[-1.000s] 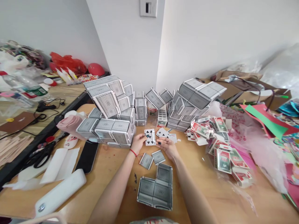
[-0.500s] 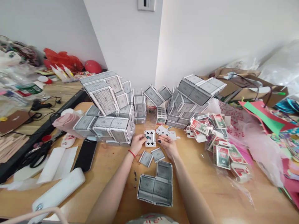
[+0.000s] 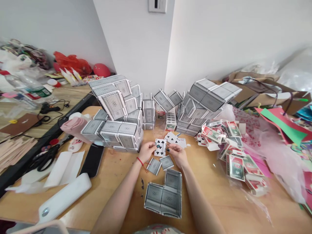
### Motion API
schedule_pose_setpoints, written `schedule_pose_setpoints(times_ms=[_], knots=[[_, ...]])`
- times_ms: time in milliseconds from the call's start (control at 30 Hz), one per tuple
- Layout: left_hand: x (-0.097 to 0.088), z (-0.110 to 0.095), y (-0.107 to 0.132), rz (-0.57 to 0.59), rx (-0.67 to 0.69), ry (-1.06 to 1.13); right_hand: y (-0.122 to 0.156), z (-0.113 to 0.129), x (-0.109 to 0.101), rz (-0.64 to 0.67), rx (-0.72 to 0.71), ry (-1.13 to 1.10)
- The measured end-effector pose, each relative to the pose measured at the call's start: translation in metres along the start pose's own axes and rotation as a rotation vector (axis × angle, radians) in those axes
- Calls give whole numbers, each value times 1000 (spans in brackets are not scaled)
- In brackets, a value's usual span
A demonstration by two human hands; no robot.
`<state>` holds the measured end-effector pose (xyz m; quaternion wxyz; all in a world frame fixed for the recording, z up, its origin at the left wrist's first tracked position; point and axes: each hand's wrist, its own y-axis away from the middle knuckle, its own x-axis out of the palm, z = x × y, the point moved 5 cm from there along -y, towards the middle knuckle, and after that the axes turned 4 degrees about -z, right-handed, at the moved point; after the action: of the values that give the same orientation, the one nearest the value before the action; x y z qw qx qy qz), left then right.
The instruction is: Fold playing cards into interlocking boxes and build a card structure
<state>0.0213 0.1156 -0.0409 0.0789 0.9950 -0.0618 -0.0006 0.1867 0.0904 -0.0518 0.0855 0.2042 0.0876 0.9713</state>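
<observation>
We hold a playing card [image 3: 161,149] face up above the wooden table [image 3: 117,182], between our hands, just beyond two patterned card pieces [image 3: 154,166]. Its long axis runs away from us toward the wall, the far end leaning slightly left. Our left hand [image 3: 147,151] pinches its left edge, thumb on the face and the other fingers mostly hidden beneath. Our right hand [image 3: 178,154] has its fingers bent and bunched at the right edge; we cannot tell whether they touch it.

The left thumb covers part of the printed face, and we cannot see the back. We make out black clubs and a small corner index that looks like a 5. Beyond it, face-up cards [image 3: 171,137] overlap, their indices hard to read. The red-and-green card boxes [image 3: 235,167] at right bear print too small for us to read. The wall switch [image 3: 158,6] is cut off above; cloth with red marks [image 3: 161,230] is cut off below.
</observation>
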Motion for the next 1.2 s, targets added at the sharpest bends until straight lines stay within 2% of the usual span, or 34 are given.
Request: schedule_pose_setpoints(times_ms=[467, 767, 1000, 1200], knots=[[10, -1, 1, 96, 4, 6, 4, 2, 8, 51, -32, 158], [10, -2, 4, -92, 95, -32, 5, 4, 12, 83, -75, 119], [29, 4, 1, -89, 133, 91, 4, 5, 17, 80, -98, 86], [31, 5, 2, -141, 172, 75, 5, 4, 20, 81, -71, 134]])
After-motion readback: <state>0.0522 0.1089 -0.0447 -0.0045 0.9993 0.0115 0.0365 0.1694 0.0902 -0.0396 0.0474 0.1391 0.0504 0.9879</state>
